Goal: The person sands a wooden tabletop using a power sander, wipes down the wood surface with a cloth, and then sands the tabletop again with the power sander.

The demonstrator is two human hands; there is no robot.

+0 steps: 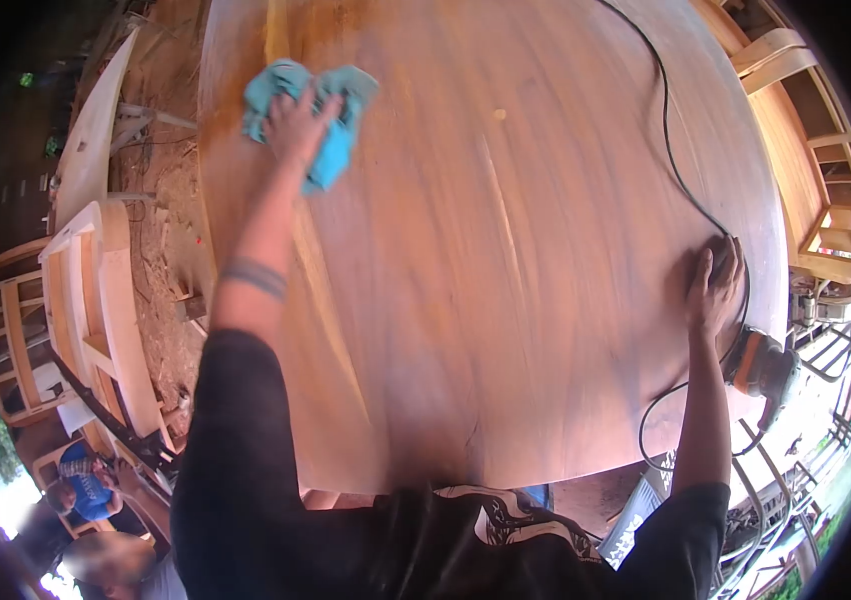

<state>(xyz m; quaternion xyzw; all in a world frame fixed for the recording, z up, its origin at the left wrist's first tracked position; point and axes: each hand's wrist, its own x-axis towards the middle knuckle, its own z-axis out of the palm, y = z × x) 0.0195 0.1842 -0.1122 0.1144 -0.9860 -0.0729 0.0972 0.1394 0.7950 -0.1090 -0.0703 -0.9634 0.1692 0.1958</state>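
Observation:
My left hand (301, 128) presses a crumpled teal cloth (331, 160) against the far left part of a large wooden tabletop (436, 250). The cloth bunches out around my fingers. On the right side, my right hand (716, 285) lies on the wood with its fingers stretched out. A black cord (668, 130) runs down the tabletop and passes by that hand. An orange and black power sander (761, 370) sits at the right edge, beside my right forearm.
Light wooden furniture frames (86, 310) stand to the left over dusty ground (161, 260). More wooden furniture (806, 150) is at the upper right. A person in a blue shirt (91, 490) and another person (116, 565) are at the lower left.

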